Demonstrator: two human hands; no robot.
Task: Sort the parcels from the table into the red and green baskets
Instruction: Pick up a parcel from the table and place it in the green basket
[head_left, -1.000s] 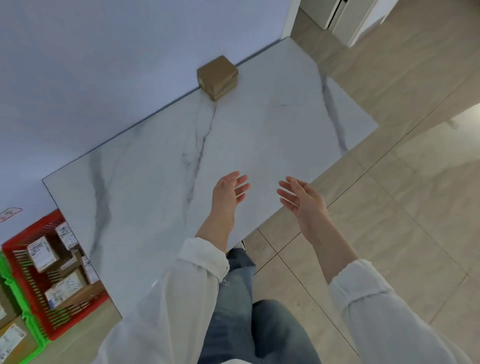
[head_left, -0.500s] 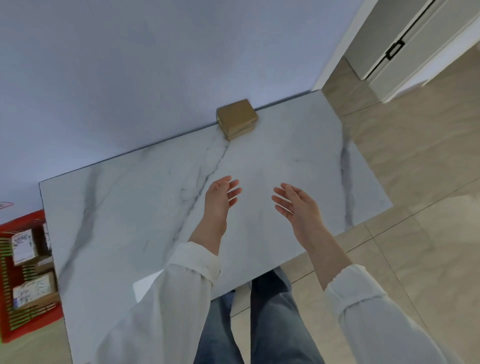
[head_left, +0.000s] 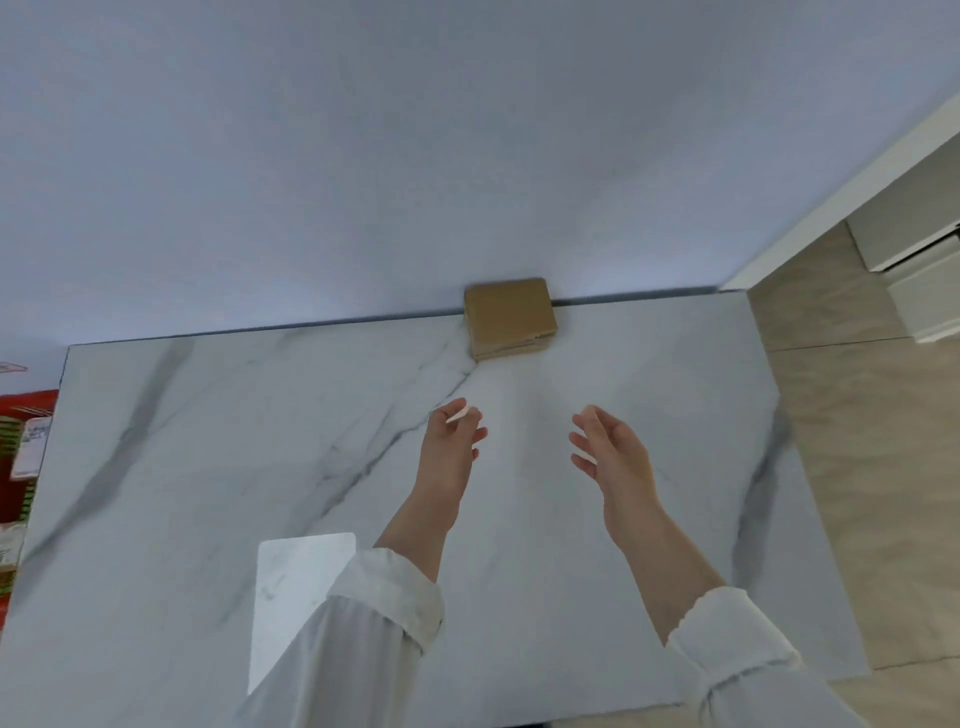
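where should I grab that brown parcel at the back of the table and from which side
Probably by its left and right side faces, one hand each. The brown parcel lies flat with its back edge near the wall, so reach from the front. The left hand and right hand are open, palms facing, already aimed either side.

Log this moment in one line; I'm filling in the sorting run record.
phase: reach | left hand: open, empty | right hand: open, empty | target: brown parcel at table far edge by wall | red basket: at left edge

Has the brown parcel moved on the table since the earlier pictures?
No. The brown parcel stays against the wall at the table's far edge; only the camera shifted.
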